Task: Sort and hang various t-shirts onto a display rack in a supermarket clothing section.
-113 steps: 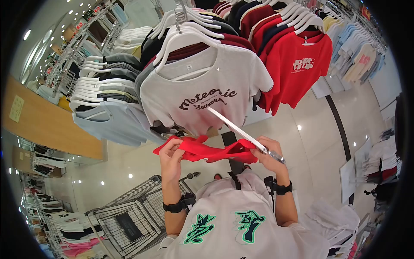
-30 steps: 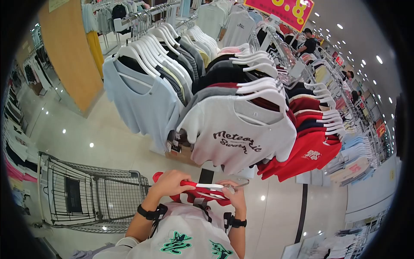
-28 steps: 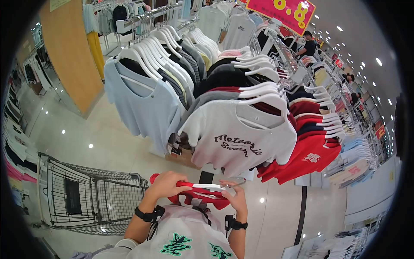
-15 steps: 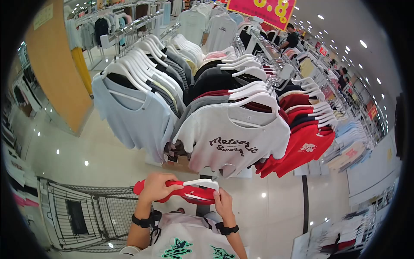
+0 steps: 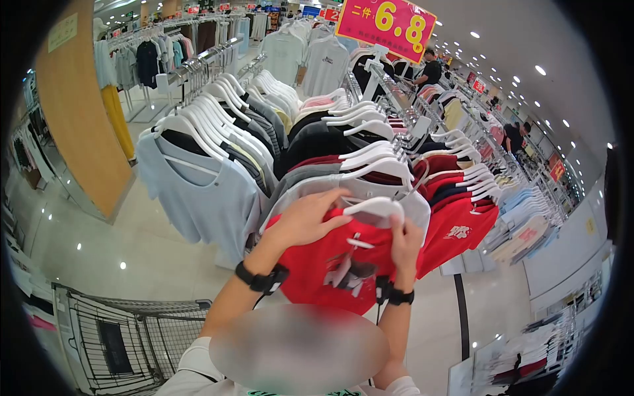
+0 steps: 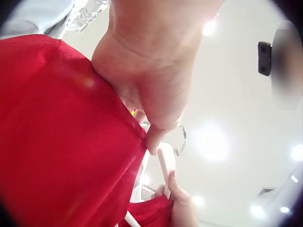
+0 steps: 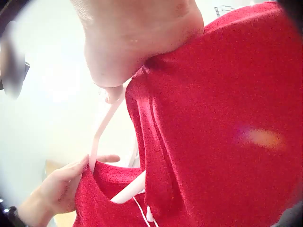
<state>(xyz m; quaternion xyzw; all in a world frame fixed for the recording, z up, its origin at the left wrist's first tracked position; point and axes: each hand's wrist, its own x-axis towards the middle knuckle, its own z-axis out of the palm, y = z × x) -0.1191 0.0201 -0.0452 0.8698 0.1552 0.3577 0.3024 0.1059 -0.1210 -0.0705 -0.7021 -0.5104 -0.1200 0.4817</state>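
Note:
A red shirt (image 5: 323, 264) with a dark-and-white print hangs on a white hanger (image 5: 376, 208), held up before the rack. My left hand (image 5: 307, 221) grips the shirt's left shoulder and the hanger arm there, thumb on the near side. At the other shoulder my right hand (image 5: 405, 245) pinches the collar edge and hanger. In the left wrist view the left hand (image 6: 151, 94) holds the red cloth (image 6: 61, 137), with the hanger (image 6: 166, 163) reaching toward the other hand. The right wrist view shows the right hand (image 7: 137, 47) on the cloth beside the hanger (image 7: 102, 125).
Behind the shirt stands a rack of hanging tops, with a light blue shirt (image 5: 198, 191) at its left end and red shirts (image 5: 459, 231) at right. A wire cart (image 5: 142, 336) is at lower left. A price sign (image 5: 386, 28) tops the rack. People stand farther back.
Both hands have risen from near the waist, bringing the red shirt up in front of the rack. The shirt, bunched before, now hangs spread out. The head view has tilted up.

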